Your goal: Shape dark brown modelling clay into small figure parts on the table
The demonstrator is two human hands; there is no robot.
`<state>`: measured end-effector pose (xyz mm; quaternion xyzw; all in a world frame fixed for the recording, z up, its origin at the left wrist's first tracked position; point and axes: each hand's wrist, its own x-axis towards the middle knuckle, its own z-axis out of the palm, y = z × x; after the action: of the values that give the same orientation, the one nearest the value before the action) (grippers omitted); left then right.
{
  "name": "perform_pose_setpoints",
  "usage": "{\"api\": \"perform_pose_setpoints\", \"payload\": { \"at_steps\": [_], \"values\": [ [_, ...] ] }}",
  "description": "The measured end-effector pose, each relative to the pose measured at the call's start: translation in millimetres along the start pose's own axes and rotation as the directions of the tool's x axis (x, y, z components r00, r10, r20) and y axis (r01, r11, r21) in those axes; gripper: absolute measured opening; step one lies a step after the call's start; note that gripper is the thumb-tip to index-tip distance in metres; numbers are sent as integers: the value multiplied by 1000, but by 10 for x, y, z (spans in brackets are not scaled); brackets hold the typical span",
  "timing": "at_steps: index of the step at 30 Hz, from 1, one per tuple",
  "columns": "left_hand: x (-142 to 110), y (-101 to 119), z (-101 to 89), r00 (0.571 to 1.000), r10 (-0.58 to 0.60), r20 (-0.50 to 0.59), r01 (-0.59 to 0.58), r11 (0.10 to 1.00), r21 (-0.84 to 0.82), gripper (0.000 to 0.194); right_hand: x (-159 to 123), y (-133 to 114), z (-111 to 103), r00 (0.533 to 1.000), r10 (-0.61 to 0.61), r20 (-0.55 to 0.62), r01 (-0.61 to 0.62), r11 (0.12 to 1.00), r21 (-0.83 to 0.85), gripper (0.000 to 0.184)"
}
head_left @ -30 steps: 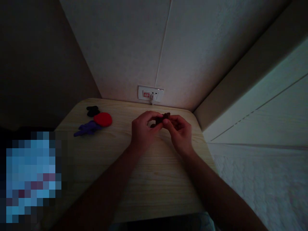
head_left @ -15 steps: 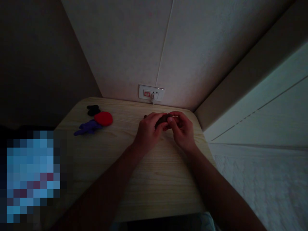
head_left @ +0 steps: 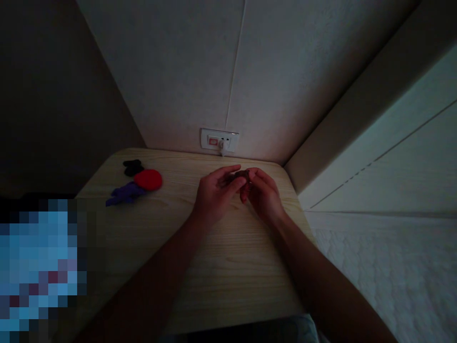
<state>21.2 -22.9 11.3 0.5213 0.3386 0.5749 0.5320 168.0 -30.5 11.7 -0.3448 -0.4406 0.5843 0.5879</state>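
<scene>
Piece in hand: a small, dark brown, irregular lump of soft-looking material (head_left: 243,174) is held above the far part of the pale wood-grained tabletop (head_left: 224,267), between the two hands; its full outline is hidden by the fingers.
Left hand (head_left: 213,195): closed on the lump's left part, with the thumb laid along the near side.
Right hand (head_left: 266,193): closed on the lump's right end, which is pinched by the fingertips.
Step in hand: two-handed fingering of the lump, as judged from the grips; whether it is pressed or merely turned cannot be told.
Next move: steady support by the left hand and light fingertip pressure by the right would be called for.
Coloured pieces: a flat red oval (head_left: 148,179) is seen beside a jagged purple piece (head_left: 126,193) and a two-lobed black piece (head_left: 134,169), left of the hands.
</scene>
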Motion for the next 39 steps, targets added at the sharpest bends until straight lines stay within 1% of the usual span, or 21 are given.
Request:
{"api": "perform_pose_setpoints", "payload": {
  "at_steps": [1, 3, 4, 5, 7, 9, 11, 13, 18, 22, 23, 25, 27, 28, 29, 30, 32, 34, 37, 39],
  "values": [
    [7, -3, 0, 1000, -9, 6, 9, 1000, -15, 52, 5, -1, -13, 999, -24, -37, 23, 1000, -18, 24],
    [15, -15, -4, 999, -16, 40, 17, 1000, -19, 49, 6, -5, -43, 987, -122, -106, 110, 987, -117, 15],
    [15, -22, -6, 998, -16, 65, 17, 1000, -11, 45, -1, -10, -55, 974, -190, -123, 164, 967, -194, 13],
    [12, -27, -6, 996, -15, 88, 15, 1000, -3, 41, -13, -16, -64, 957, -262, -123, 220, 935, -279, 17],
    [-1, -25, 3, 994, -19, 106, 18, 1000, 7, 35, -55, -30, -66, 924, -377, -68, 315, 847, -429, 26],
    [-22, 0, 22, 995, -35, 93, 34, 999, 18, 30, -105, -39, -45, 910, -416, 10, 360, 774, -521, 32],
    [-44, 39, 43, 996, -55, 76, 52, 998, 41, 22, -147, -33, -3, 917, -396, 57, 358, 747, -560, 36],
    [-64, 76, 62, 996, -64, 69, 59, 995, 76, 16, -170, -11, 52, 932, -360, 45, 323, 766, -556, 38],
    [-108, 100, 94, 999, -7, 35, 3, 990, 140, 16, -161, 60, 197, 959, -275, -72, 222, 881, -417, 40],
    [-123, 39, 101, 999, 32, 19, -36, 973, 228, 12, -136, 94, 245, 956, -245, -159, 166, 903, -396, 41],
    [-121, 19, 101, 999, 38, 33, -45, 968, 246, 10, -125, 95, 238, 953, -247, -175, 158, 898, -410, 41],
    [-113, -13, 101, 993, 52, 102, -77, 961, 267, 11, -97, 80, 192, 937, -278, -211, 158, 876, -456, 39],
    [-110, -19, 104, 977, 82, 198, -133, 956, 261, 28, -57, 40, 107, 904, -331, -270, 163, 851, -499, 38],
    [-113, -10, 106, 969, 100, 227, -156, 957, 245, 36, -36, 11, 55, 883, -355, -308, 163, 846, -507, 39],
    [-119, 5, 108, 966, 117, 231, -171, 959, 226, 40, -15, -20, 3, 861, -370, -348, 161, 848, -504, 41],
    [-128, 25, 108, 968, 129, 214, -175, 962, 210, 41, 5, -53, -45, 844, -377, -381, 158, 855, -495, 43],
    [-150, 62, 104, 980, 144, 141, -171, 965, 199, 33, 36, -108, -111, 828, -374, -417, 156, 869, -470, 46],
    [-172, 79, 97, 980, 168, 109, -189, 955, 230, 23, 55, -139, -124, 830, -354, -431, 147, 884, -443, 48],
    [-195, 54, 90, 968, 196, 160, -236, 926, 294, 18, 69, -140, -80, 856, -293, -425, 125, 916, -381, 47],
    [-202, 24, 88, 966, 184, 181, -236, 916, 324, 18, 76, -130, -51, 878, -227, -421, 89, 943, -321, 49]
  ]
}}
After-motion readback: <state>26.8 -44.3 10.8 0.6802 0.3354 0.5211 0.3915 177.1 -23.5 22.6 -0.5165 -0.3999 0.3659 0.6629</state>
